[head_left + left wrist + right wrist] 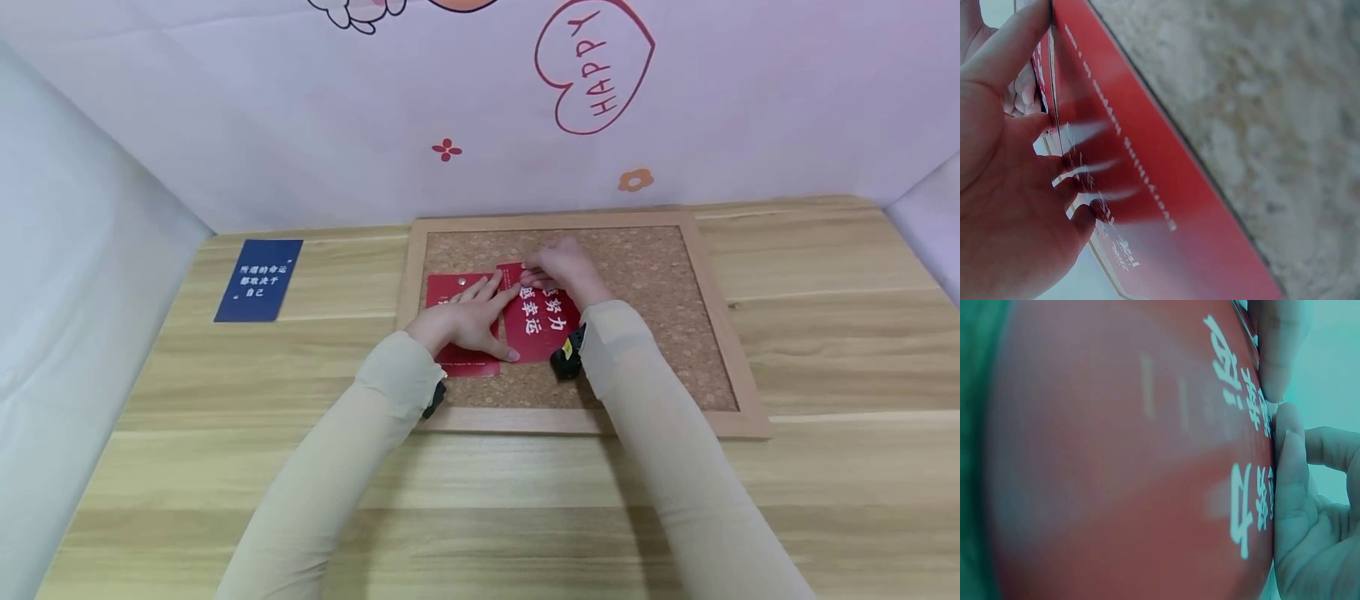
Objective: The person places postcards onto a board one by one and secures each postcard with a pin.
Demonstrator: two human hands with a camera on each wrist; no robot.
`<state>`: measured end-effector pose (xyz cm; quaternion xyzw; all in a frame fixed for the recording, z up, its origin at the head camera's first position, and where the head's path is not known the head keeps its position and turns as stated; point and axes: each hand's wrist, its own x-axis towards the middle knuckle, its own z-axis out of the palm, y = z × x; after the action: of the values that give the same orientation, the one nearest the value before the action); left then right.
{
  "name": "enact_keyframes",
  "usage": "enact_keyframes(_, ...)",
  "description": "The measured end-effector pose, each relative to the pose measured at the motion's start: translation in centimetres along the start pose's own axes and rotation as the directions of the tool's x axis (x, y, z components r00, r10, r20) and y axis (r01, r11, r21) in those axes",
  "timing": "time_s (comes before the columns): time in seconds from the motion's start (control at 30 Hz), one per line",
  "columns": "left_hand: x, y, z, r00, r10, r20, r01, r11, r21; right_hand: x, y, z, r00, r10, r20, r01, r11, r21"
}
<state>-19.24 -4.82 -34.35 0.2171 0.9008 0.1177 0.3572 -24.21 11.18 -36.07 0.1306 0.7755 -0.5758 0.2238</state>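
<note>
Centrally, a cork board in a wooden frame is laid on the table. Two red cards are placed on its left half: the left card and, just beside it at 3 o'clock, the right card, printed with white characters. The left hand is laid flat, fingers spread, across both cards; its thumb is set on the lower left corner of the right card. The right hand is placed at 12 o'clock of the right card, fingertips curled and pressed together on the card's top edge. A blue card is seen well apart, at 9 o'clock of the board.
</note>
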Motion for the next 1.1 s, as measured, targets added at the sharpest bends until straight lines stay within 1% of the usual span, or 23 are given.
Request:
enact_keyframes(0.2, 0.01, 0.02, -0.11, 1.000, 0.000, 0.011, -0.001, 1.000, 0.006, 0.16, -0.01, 0.03, 1.000, 0.011, 0.007, -0.011, 1.000, -0.015)
enact_keyframes(0.53, -0.07, 0.10, -0.22, 1.000, -0.006, 0.017, 0.005, 1.000, 0.008, 0.00, -0.06, 0.06, 1.000, -0.018, -0.008, 0.018, 0.998, -0.061)
enact_keyframes(0.73, -0.01, 0.09, -0.20, 1.000, -0.007, 0.016, 0.007, 1.000, 0.007, -0.26, -0.17, 0.19, 1.000, -0.018, -0.021, 0.016, 0.997, -0.076)
enact_keyframes(0.97, 0.06, 0.00, -0.09, 1.000, -0.006, 0.015, 0.005, 1.000, 0.008, -0.42, 0.20, 0.22, 0.998, -0.062, -0.029, 0.058, 0.990, -0.126)
enact_keyframes(1.1, -0.06, 0.06, -0.11, 1.000, 0.003, 0.017, -0.004, 1.000, 0.021, -0.36, 0.53, 0.00, 0.997, -0.075, 0.001, 0.074, 0.989, -0.126)
